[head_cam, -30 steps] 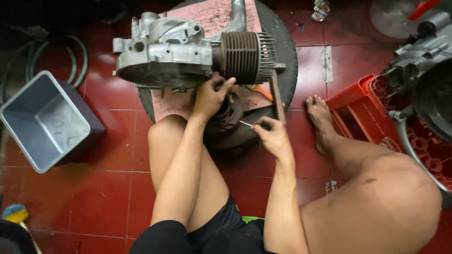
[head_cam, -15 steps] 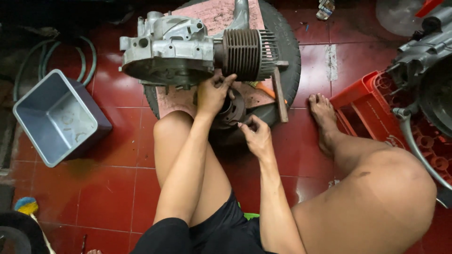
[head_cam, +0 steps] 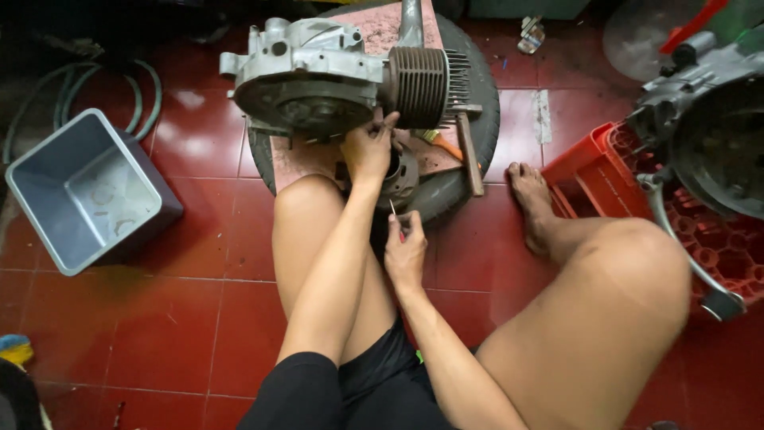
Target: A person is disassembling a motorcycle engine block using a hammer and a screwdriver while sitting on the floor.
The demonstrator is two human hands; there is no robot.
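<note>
A small engine, grey metal with a finned cylinder on its right end, lies on its side in the upper middle of the frame. It rests on a pinkish board laid over a black tyre, which probably lifts it off the floor and keeps it from rolling while it is worked on.

The left hand reaches up to the underside of the engine, fingers curled against the casing just below the dark round cover, apparently steadying it or feeling for a part; whether it grips anything cannot be told. Just below that hand sits a dark round part, partly hidden.

The right hand lies lower, in the middle of the frame, closed around a thin tool with a red handle whose metal tip points up toward the engine. The engine is thus above this grip and apart from it, while the left hand touches it.

A hammer lies on the tyre to the right. Further out, a grey plastic tub stands at the left, a red crate and a second engine at the right, all on the red tiled floor.
</note>
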